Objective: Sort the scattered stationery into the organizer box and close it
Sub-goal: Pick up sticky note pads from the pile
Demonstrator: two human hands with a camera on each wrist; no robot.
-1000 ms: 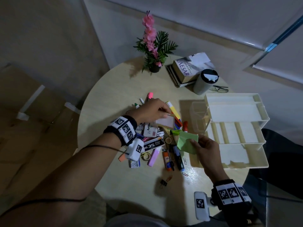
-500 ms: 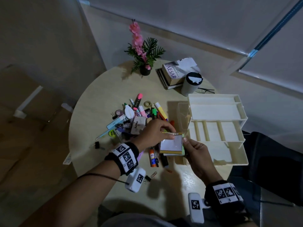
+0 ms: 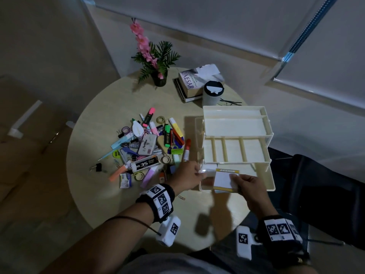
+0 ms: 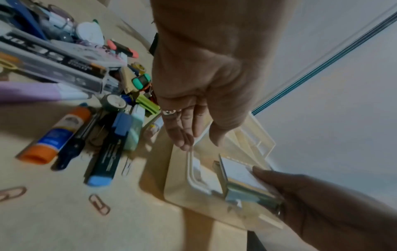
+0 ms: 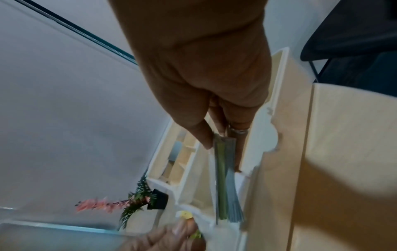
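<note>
The right hand [image 3: 249, 184] pinches a stack of sticky notes [image 3: 224, 179] — thumb on the white top sheet, fingers underneath — and holds it over the bottom tray of the organizer box [image 3: 270, 186], at the tray's near edge. In the right wrist view the stack [image 5: 225, 186] shows green and blue layers that fan apart at the free end, so the pads look loose on one another. Let go from above the tray, they could slide apart or land tilted against the wall; a pad left standing proud might later block the upper tiers from folding shut.

Just to the left, the left hand [image 3: 187, 176] has relaxed, nearly straight fingers at the box's left corner, holding nothing. If it leans on that wall, the light box may shift.

Beyond the left hand lies the pile of stationery [image 3: 146, 145], not yet sorted, on the table [image 3: 94, 135]; a stray paper clip [image 3: 181, 197] near the wrist is easy to miss.

Half a second ago both hands held the stack beside the pile; it has since been carried right, over the tray, and the left hand has released it.
</note>
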